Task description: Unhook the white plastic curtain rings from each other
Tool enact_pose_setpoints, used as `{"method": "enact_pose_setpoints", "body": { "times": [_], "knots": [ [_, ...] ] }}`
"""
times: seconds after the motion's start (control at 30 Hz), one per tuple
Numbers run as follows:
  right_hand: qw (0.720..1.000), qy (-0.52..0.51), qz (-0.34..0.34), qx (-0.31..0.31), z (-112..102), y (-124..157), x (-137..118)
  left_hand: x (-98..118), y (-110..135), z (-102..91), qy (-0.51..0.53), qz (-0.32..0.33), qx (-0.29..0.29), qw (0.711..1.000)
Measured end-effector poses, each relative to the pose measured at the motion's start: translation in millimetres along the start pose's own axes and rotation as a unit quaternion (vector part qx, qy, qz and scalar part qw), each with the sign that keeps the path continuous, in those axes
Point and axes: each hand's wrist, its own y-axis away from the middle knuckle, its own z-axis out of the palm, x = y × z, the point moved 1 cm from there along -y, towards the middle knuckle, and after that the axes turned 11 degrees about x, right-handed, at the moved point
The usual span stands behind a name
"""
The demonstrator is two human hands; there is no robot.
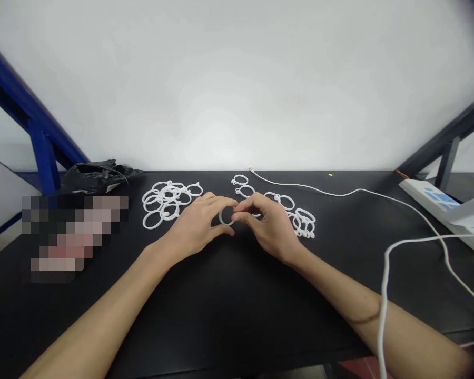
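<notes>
Both hands meet over the black table around one white curtain ring (225, 224), which has a small eyelet on the others like it. My left hand (195, 222) grips this ring between thumb and fingers from the left. My right hand (274, 225) is closed in a pinch at the ring's right side; its fingertips cover that part, so the eyelet is hidden. A heap of white curtain rings (166, 200) lies just left of my left hand. More white rings (303, 221) lie right of my right hand, and a few others (245, 190) sit behind it.
A white cable (319, 190) crosses the table's back right, and another loop passes over my right forearm. At right stands a white power strip (438, 202). A black plastic bag (97, 176) lies back left, near a blurred patch (75, 237). Metal braces flank the white wall.
</notes>
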Motion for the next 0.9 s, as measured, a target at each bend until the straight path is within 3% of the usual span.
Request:
{"method": "enact_pose_setpoints", "body": {
  "times": [0.3,0.37,0.47,0.53,0.67,0.77,0.9],
  "knots": [
    [0.997,-0.038,0.061,-0.034,-6,-2,0,3,0,-0.3,0.012,0.013,-0.009,1.0],
    [0.999,-0.021,0.046,-0.019,-5,-1,2,3,-1,-0.1,0.006,0.019,-0.011,1.0],
    [0.997,0.06,-0.037,0.011,-4,-1,7,-2,-1,-0.9,-0.04,0.009,-0.015,0.999],
    [0.982,0.157,-0.107,0.015,-4,-2,10,-9,-1,-2.7,-0.105,-0.023,-0.005,0.994],
    [0.917,0.355,-0.181,-0.006,-3,-14,21,-25,1,-8.7,-0.248,-0.096,0.011,0.964],
    [0.879,0.436,-0.189,-0.037,2,-32,30,-33,2,-14.8,-0.291,-0.126,0.014,0.948],
    [0.865,0.464,-0.162,-0.095,15,-56,39,-47,2,-30.9,-0.271,-0.176,0.048,0.945]
  ]
}}
